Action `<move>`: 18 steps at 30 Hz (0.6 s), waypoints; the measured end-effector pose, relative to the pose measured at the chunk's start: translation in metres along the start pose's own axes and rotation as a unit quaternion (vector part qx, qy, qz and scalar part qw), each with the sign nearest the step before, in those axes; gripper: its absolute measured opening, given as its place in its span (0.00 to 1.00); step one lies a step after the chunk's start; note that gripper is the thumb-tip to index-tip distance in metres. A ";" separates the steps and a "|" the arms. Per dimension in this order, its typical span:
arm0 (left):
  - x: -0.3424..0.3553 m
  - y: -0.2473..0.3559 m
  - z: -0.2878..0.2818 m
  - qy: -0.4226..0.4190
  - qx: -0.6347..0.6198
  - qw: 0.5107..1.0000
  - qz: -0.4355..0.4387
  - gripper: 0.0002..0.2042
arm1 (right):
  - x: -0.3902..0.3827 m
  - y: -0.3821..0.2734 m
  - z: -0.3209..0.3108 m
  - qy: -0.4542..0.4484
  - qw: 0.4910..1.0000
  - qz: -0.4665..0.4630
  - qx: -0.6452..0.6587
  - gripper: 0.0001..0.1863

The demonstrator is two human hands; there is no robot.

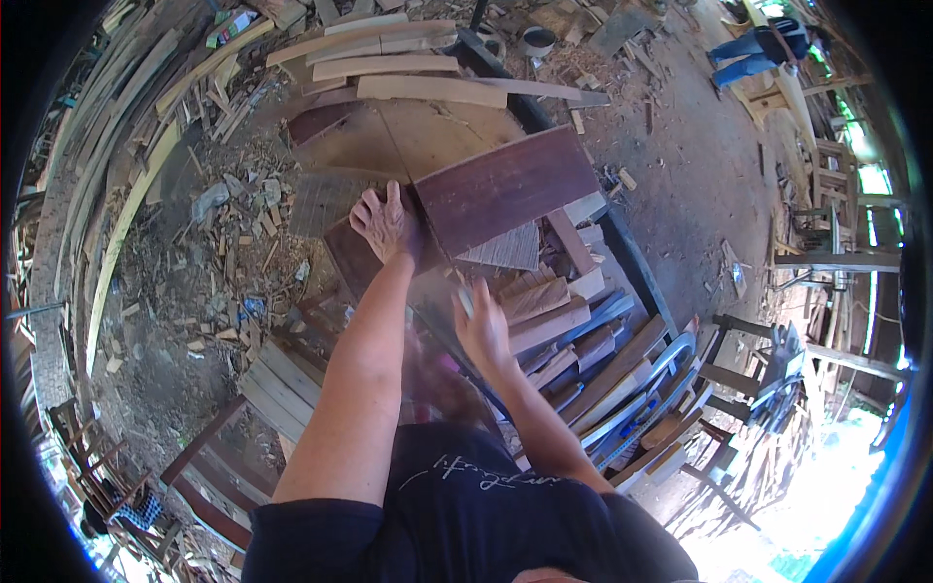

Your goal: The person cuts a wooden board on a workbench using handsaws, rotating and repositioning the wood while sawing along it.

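Observation:
My left hand (389, 225) rests on a reddish-brown wooden board (352, 255), fingers curled and thumb pointing away from me. Just right of that hand, a wider reddish-brown panel (510, 189) lies tilted across the workbench. My right hand (483, 330) is near the board's close edge, smeared by motion. Its fingers look closed around something small and pale, whose kind I cannot make out. Beyond both hands lies a brown, dusty wooden sheet (360, 141).
Pale planks (428, 90) are stacked at the far end. Wood offcuts, a handsaw-like blue curved frame (671, 364) and bars crowd the right side. Wood scraps (262, 228) litter the floor on the left. A person (768, 47) is at the far right.

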State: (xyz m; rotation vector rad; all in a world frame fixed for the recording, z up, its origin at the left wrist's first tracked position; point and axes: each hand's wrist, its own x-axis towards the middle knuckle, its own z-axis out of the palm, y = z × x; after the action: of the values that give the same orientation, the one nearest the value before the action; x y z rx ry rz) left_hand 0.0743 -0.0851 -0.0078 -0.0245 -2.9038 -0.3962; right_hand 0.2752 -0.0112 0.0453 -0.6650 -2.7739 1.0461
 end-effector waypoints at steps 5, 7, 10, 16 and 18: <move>0.002 0.007 -0.011 -0.031 -0.037 0.999 -0.023 0.11 | 0.005 -0.014 -0.010 -0.011 0.999 -0.002 0.040 0.15; 0.005 0.008 -0.014 -0.043 -0.047 0.998 -0.029 0.11 | -0.025 -0.020 -0.033 0.023 0.998 -0.044 0.032 0.14; 0.006 0.007 -0.011 -0.046 -0.057 0.997 -0.039 0.10 | -0.034 -0.023 -0.040 -0.030 0.998 0.054 0.010 0.13; 0.001 0.005 -0.010 -0.026 -0.055 0.998 -0.034 0.11 | 0.038 -0.023 0.006 -0.018 0.999 0.033 0.030 0.12; 0.001 0.007 -0.010 -0.032 -0.064 0.996 -0.046 0.12 | 0.028 -0.022 0.001 0.011 0.999 -0.005 0.048 0.12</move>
State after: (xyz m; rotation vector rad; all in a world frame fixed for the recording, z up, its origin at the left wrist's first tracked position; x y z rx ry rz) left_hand 0.0758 -0.0811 0.0033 0.0788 -2.9443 -0.6089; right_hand 0.2415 -0.0144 0.0574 -0.6458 -2.6855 1.1552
